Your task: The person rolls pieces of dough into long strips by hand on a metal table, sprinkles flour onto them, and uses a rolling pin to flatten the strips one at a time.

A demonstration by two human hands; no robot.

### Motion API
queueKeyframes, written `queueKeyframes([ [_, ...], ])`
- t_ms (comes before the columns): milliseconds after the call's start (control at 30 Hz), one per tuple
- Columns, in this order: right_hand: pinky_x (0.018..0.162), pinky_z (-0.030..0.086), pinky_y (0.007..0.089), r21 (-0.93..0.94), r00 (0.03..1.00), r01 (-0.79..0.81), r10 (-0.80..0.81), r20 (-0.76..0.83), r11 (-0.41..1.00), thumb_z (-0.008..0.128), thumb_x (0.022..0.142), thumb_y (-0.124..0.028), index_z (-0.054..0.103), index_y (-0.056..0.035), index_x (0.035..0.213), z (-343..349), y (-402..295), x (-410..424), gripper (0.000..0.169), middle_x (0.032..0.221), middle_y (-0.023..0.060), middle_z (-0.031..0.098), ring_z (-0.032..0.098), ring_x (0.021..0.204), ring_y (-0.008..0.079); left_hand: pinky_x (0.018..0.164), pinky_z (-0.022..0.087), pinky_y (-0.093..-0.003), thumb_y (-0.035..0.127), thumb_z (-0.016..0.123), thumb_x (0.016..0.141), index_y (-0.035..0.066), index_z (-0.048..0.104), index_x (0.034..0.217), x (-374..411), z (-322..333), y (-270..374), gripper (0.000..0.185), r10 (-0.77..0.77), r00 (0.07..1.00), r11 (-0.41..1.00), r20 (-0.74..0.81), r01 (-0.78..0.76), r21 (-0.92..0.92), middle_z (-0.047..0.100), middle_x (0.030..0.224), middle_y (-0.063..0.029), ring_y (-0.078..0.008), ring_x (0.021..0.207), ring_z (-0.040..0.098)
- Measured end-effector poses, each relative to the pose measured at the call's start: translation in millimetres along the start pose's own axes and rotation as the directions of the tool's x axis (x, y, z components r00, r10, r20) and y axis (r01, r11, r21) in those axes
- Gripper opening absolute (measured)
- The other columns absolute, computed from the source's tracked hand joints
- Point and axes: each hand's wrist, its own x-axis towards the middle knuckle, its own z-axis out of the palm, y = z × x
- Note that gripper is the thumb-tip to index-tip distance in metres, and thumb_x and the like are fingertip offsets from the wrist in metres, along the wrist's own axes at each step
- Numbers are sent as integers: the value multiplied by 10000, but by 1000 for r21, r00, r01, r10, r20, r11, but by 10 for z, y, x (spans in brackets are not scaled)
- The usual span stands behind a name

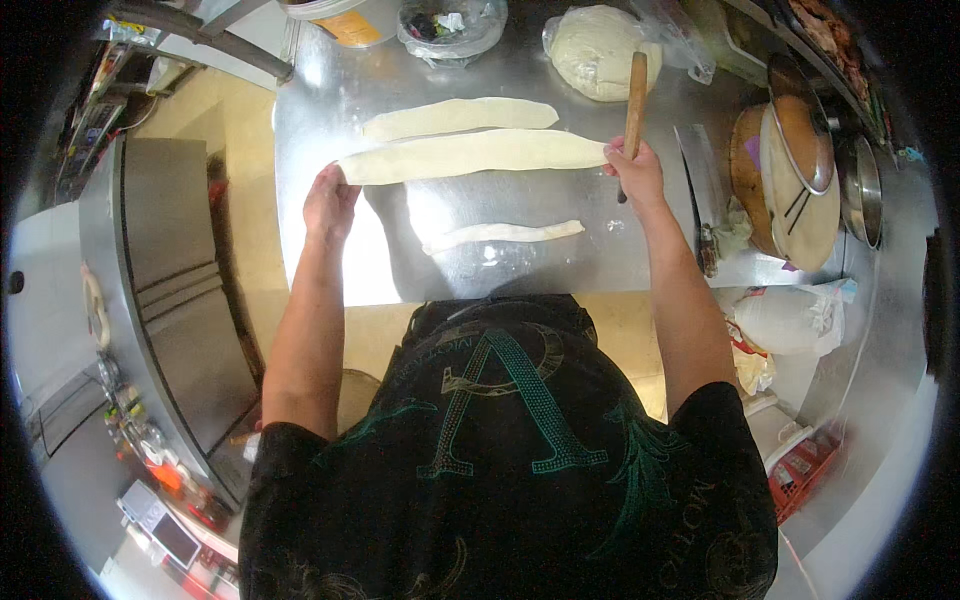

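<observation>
A long flat strip of dough (pixel 472 156) stretches between my two hands. Its left end is pinched in my left hand (pixel 330 204). My right hand (pixel 635 171) grips the right end between thumb and fingers and also holds a wooden rolling pin (pixel 637 97), which points away from me. Just beyond this strip lies another flat dough strip (pixel 461 118) on the steel table (pixel 517 270). Closer to me rests a narrower, thicker dough piece (pixel 506 234).
At the back sit a large dough lump (pixel 596 56) under plastic, a plastic-lined bowl (pixel 452 30) and a white bucket (pixel 352 19). A cleaver (pixel 694 176) lies on the right, beside round wooden boards (pixel 799 217) and a metal lid (pixel 801 127). Left stands a steel cabinet (pixel 169 225).
</observation>
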Motion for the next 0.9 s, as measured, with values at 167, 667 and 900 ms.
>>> queueKeyframes([
  [167,631,525,236,18,1000,-18,19,-5,1000,723,890,-106,611,-28,993,-99,38,167,171,833,53,662,649,670,103,1032,485,-400,132,484,1038,-21,522,1237,200,-157,-43,254,-17,992,1000,-124,18,5,621,1139,-136,-236,1103,605],
  [667,831,512,458,-670,999,8,23,37,743,699,870,-363,676,-62,1060,-56,764,-772,358,972,173,692,670,943,344,926,497,-456,159,633,841,89,645,1098,-932,213,-933,267,-37,801,-209,597,-590,780,615,1117,-181,-368,1077,576],
  [900,854,523,465,-797,983,-17,157,98,604,734,833,-318,613,-55,1165,295,604,-1009,441,1023,177,701,668,994,364,792,516,-467,170,638,861,31,600,1054,-883,200,-1040,241,-116,967,206,228,-201,958,665,903,-213,-394,827,645],
])
